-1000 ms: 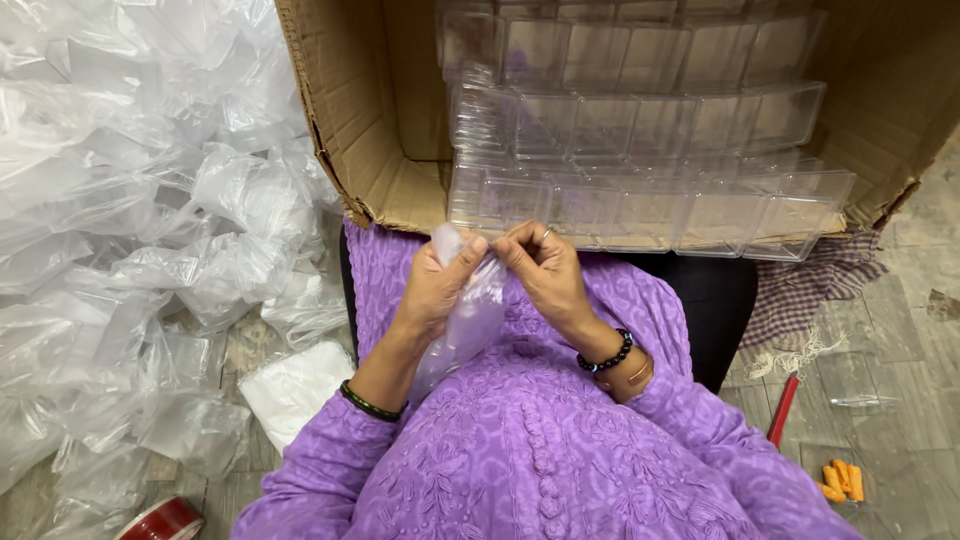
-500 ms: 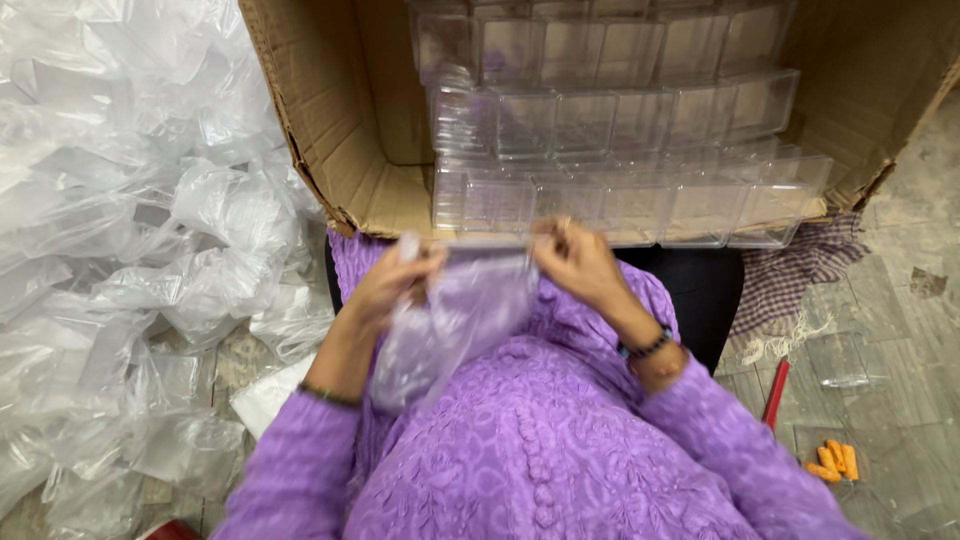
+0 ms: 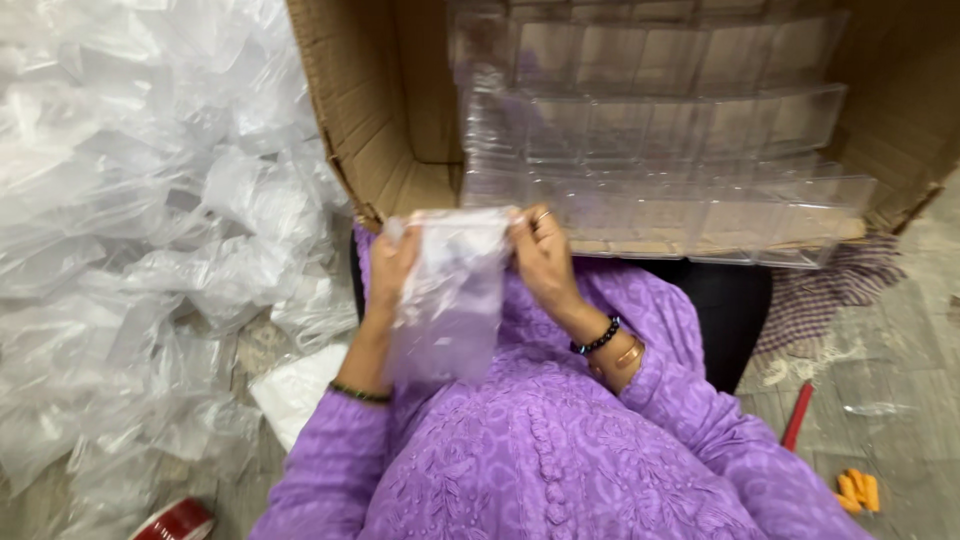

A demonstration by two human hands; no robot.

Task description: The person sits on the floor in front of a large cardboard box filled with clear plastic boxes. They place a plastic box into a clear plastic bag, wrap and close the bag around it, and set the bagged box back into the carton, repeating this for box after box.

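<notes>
Pinching the top corners of a clear bag (image 3: 450, 300), the left hand (image 3: 392, 270) and right hand (image 3: 545, 262) each keep a closed grip, stretching it flat over the purple lap. Just beyond stands a carton (image 3: 375, 130) of stacked clear trays (image 3: 660, 150). A heap of bags (image 3: 140, 230) lies left; a red pen (image 3: 797, 416) lies right on the floor.

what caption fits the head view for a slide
Both hands, left hand and right hand, hold a clear plastic bag open before a cardboard box of clear trays.
</notes>
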